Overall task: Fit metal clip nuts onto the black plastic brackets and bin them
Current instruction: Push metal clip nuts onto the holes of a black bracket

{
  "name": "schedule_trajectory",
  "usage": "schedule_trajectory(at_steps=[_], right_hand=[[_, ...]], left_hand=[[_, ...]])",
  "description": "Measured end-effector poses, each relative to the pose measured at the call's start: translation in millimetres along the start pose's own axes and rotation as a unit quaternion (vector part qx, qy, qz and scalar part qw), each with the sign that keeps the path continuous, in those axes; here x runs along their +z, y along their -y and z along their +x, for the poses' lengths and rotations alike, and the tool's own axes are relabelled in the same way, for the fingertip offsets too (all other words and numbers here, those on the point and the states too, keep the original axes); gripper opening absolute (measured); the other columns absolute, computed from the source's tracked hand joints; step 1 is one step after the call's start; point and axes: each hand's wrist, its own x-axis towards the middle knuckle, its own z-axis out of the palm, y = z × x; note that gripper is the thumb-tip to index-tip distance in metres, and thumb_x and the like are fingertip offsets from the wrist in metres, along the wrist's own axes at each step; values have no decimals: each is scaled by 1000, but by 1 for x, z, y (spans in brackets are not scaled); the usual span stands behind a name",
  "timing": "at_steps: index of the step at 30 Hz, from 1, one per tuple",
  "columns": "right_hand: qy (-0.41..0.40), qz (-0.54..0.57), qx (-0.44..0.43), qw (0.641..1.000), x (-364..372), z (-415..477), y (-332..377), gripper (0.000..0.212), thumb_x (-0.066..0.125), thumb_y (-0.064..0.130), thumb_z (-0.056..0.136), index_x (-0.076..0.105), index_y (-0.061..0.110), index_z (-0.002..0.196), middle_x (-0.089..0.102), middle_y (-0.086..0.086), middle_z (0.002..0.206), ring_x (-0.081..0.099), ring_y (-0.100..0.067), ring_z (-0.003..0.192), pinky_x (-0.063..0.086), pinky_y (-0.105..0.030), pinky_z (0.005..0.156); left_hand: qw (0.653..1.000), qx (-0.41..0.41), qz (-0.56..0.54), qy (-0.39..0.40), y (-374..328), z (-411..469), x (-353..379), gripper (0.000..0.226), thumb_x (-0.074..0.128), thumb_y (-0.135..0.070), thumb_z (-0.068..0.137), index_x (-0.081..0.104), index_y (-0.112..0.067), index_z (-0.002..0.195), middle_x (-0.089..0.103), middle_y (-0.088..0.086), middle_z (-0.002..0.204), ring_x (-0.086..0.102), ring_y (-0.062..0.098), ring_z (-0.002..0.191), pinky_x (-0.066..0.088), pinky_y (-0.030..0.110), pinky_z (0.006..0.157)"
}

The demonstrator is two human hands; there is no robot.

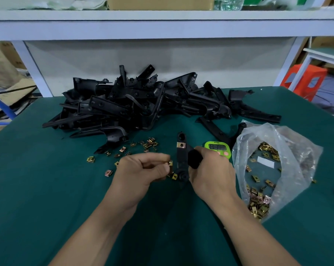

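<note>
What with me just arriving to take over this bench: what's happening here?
A person's right hand grips a black bracket that already carries one fitted nut near its top. The left hand pinches another clip nut beside the bracket. Loose nuts lie on the green mat, more sit in a plastic bag, and a pile of brackets waits behind.

1. The heap of brackets (143, 104) lies far on my table (37, 189).
2. Loose clip nuts (124, 150) lie between that heap and my left hand (143, 169).
3. The clip nut (170, 163) in my left hand is just left of the bracket (181, 157) in my right hand (212, 177).
4. The timer (217, 147) sits just beyond that hand, the bag (296, 150) to its right.
</note>
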Motion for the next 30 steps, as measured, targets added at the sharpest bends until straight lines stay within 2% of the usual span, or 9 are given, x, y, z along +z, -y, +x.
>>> schedule_trajectory(at_steps=[4,7,12,19,25,30], right_hand=[[-1,-18,-9,1000,0,-1,0,26,69,19,80,65,33,101,62,6,70,63,-30,69,40,-30,59],[3,-29,-11,1000,0,-1,1,23,69,20,79,63,32,97,54,9,66,61,-29,68,38,-30,60],[-2,-23,-10,1000,-1,-1,-1,25,69,18,77,65,31,98,65,3,72,63,-33,72,39,-32,60],[2,-55,-10,998,-2,-1,1,22,69,16,75,62,28,92,38,11,57,64,-31,68,38,-30,59],[0,-79,-8,997,-3,-1,1,22,69,13,75,59,28,86,36,11,55,44,-25,57,35,-30,57],[7,-96,-7,995,-3,-1,4,21,69,12,77,59,28,86,35,11,55,41,-24,57,34,-29,57]], left_hand=[[999,1,21,36,-1,-2,1,30,77,10,79,84,-18,89,79,8,86,71,10,74,54,16,67],[999,-9,8,40,-2,-4,2,26,79,4,76,83,-17,90,79,11,88,71,11,74,54,16,67],[999,-19,-14,27,-5,-6,2,25,82,-17,63,84,-25,86,78,8,82,70,11,70,54,16,64],[999,-20,2,39,-4,-6,4,27,77,6,78,83,-20,83,76,7,76,71,11,66,54,15,64],[998,-18,7,52,-4,-5,1,21,77,9,77,80,-11,82,75,13,74,70,15,64,54,20,59],[998,-24,24,53,-2,-4,-1,21,76,12,78,77,-5,90,74,14,74,71,18,65,54,21,58]])
